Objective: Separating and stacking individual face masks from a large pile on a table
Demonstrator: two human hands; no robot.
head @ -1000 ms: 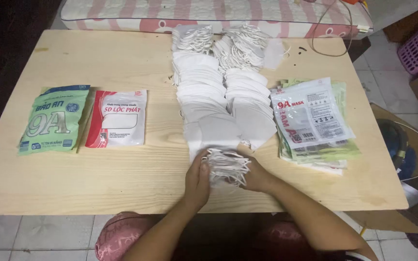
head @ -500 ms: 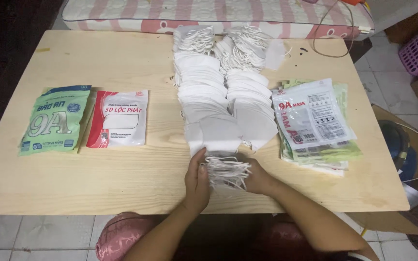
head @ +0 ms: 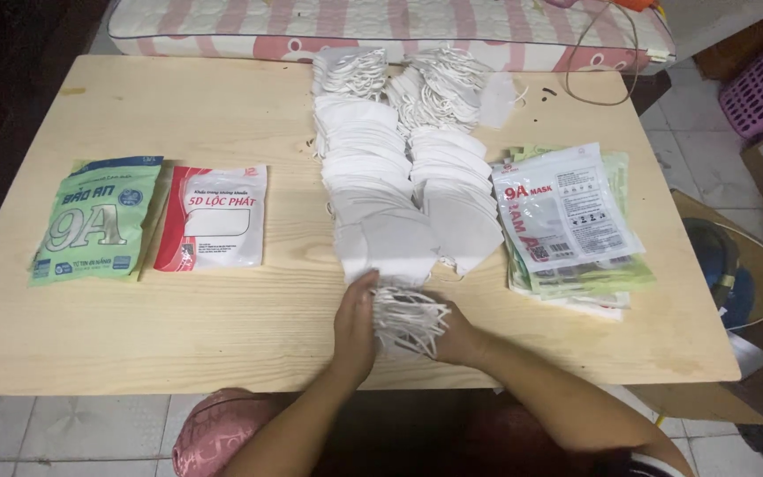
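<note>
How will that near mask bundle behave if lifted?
Likely floppy: the mask bundle is thin white fabric with loose ear loops splaying between both hands. Probably light. Layers may slide apart, as the overlapped rows suggest.

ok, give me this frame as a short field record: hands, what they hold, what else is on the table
surface: light wooden table
left hand: flat against the left side of a bundle of white masks, near the table's front edge
right hand: at the bundle's right side, ear loops fanned out between both hands
mask rows: two overlapping rows of white masks running down the table's middle
left of rows: green packet, red-and-white packet, lying flat, side by side
right of rows: stack of flat packets
far edge: striped mattress
</note>
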